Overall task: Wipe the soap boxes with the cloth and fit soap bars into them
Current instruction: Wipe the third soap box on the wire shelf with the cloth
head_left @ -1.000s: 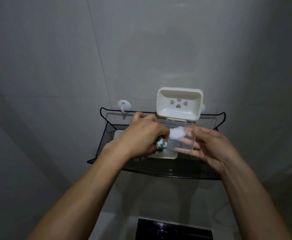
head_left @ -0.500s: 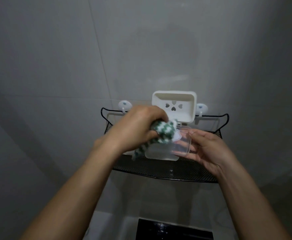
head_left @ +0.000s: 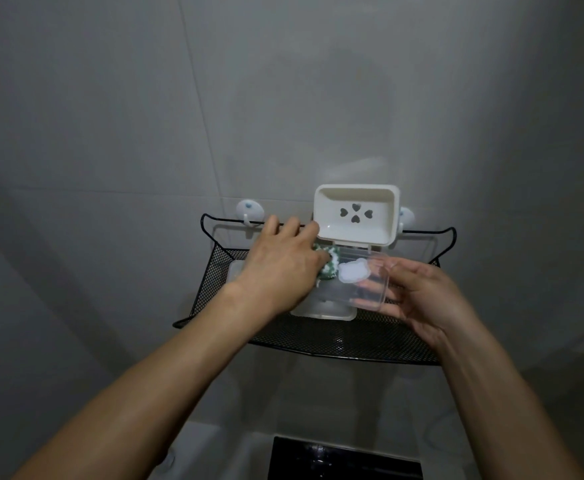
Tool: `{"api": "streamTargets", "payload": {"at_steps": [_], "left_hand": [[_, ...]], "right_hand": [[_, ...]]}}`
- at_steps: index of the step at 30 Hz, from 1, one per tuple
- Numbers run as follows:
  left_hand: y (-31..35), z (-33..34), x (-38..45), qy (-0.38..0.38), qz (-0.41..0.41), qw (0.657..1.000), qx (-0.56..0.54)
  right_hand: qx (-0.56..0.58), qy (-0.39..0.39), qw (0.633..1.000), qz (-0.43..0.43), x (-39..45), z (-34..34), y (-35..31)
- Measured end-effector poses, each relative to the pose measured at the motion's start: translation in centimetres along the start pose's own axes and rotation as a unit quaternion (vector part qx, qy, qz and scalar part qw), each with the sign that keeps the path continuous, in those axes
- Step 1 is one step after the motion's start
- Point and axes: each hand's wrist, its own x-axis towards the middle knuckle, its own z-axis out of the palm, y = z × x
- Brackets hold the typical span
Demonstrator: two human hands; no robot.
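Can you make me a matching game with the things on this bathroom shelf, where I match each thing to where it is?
Things:
1. green and white cloth
2. clear soap box
3. cream soap dish
4. black mesh shelf

Places:
A. propped upright at the back by the wall
B. under everything, hung on the wall
C. held by the right hand
D. under the left hand

Pairs: 1-D, 2-C, 3-A, 4-B
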Motion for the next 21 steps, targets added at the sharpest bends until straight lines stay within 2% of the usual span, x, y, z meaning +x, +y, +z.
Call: {"api": "streamTargets", "payload": {"at_steps": [5,14,18,21], "left_hand": [[0.5,-0.4,-0.1,-0.004,-0.034,0.999,-0.03],[0.6,-1.1,0.4,0.0,-0.055,0.998,-0.009],[0.7,-1.1,0.5,-0.018,-0.06,0.998,-0.029],[0.6,-0.8,0.3,-0.058,-0.049,0.995,-0.072]], "right_hand": [[0.017,0.012,1.0,-0.008,0.2,0.1,0.1],[0.025,-0.005,1.0,-0.005,0.4,-0.5,-0.5],[0.051,0.006,0.999,-0.013,0.2,-0.5,-0.3],[0.071,0.019,0.997,-0.019,0.1,-0.8,-0.3]]}}
